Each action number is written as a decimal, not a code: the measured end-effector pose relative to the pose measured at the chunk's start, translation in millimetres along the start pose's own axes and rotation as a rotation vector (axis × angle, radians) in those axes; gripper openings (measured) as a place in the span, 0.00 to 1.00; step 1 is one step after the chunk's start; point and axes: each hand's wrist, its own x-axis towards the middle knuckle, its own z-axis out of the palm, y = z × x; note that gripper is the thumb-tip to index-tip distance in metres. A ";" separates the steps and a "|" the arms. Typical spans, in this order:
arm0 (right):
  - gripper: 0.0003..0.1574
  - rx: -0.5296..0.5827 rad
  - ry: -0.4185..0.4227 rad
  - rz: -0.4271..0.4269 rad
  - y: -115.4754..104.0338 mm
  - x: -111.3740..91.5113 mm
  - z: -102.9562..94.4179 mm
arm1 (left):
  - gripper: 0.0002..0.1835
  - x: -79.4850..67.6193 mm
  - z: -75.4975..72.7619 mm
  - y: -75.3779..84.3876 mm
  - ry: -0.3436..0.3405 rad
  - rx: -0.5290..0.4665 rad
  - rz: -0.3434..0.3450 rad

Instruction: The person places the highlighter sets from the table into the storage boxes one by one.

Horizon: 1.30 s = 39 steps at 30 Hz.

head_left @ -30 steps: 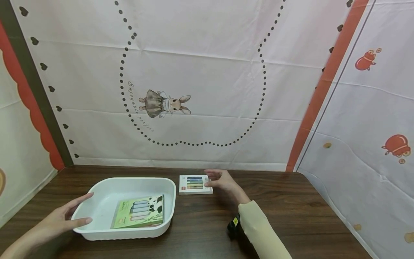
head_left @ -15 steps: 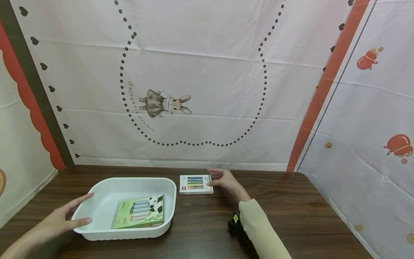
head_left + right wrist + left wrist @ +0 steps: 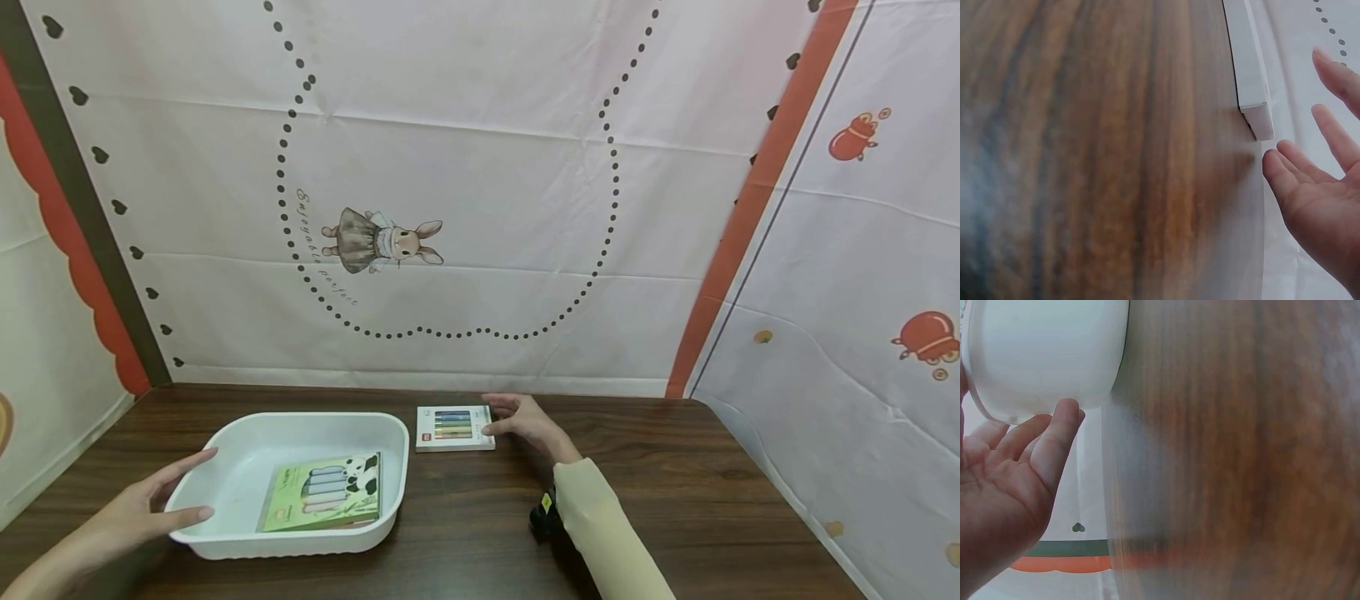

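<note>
A white plastic basin (image 3: 300, 546) stands on the left of the table. My left hand (image 3: 138, 508) holds its left end, with thumb and index finger over the rim; in the left wrist view several fingers of the left hand (image 3: 1019, 462) lie against the outer wall. Inside the basin lies a green box with a panda and pictured markers (image 3: 322, 492). A flat white box (image 3: 453, 446) showing a row of coloured sticks lies right of the basin. My right hand (image 3: 528, 425) is at its right end, fingers spread. The right wrist view shows the fingertips just off the white box (image 3: 1254, 69).
The dark wooden table (image 3: 675, 500) meets a printed cloth (image 3: 487, 208) hanging behind it. Another cloth (image 3: 847, 333) hangs along the right side. A black wrist camera (image 3: 543, 517) sits under my right forearm.
My right hand has shifted slightly to the right, away from the middle of the white box towards its end. The left hand, the basin and both boxes have stayed in place.
</note>
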 end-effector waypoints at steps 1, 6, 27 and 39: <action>0.40 0.003 -0.004 0.003 0.2 0.0 -0.3 | 0.40 0.0 0.2 0.0 -0.001 -0.006 0.000; 0.41 -0.002 -0.033 0.013 1.0 0.6 -1.1 | 0.40 0.5 -0.1 -0.6 -0.001 -0.006 -0.002; 0.40 -0.183 -0.088 0.029 0.8 7.4 5.0 | 0.40 2.7 1.3 -4.3 -0.003 -0.034 -0.002; 0.42 -0.449 -0.097 -0.006 -4.3 9.1 11.3 | 0.40 2.5 0.8 -4.3 0.001 -0.028 0.000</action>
